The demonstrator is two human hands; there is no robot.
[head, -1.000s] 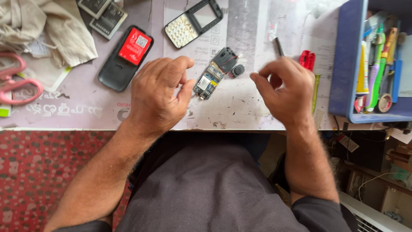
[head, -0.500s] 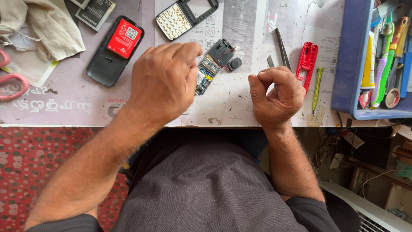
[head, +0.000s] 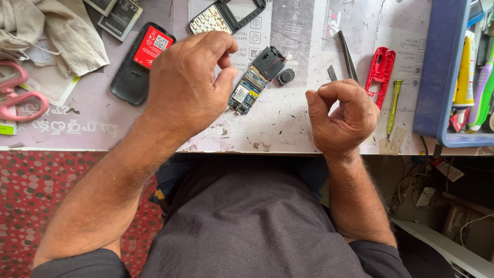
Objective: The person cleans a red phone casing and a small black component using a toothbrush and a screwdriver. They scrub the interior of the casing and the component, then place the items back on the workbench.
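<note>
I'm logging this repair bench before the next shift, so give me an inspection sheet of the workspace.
Surface: worn, scuffed table.
Job's things: bare phone circuit board lying between the hands, untouched.
Clutter: phone back cover, keypad frame, tweezers, red plastic part, pink scissors, cloth, blue tray.
Grips: left hand loosely curled, right hand fisted; contents unseen.
Cables: loose wires under the table.
Surroundings: red dotted floor.

A person seen from above, wearing a plain dark grey short-sleeved shirt. Both forearms are bare and hairy. The left hand [head: 185, 87] and right hand [head: 342, 118] are bare, with no rings, watch or gloves visible.
</note>
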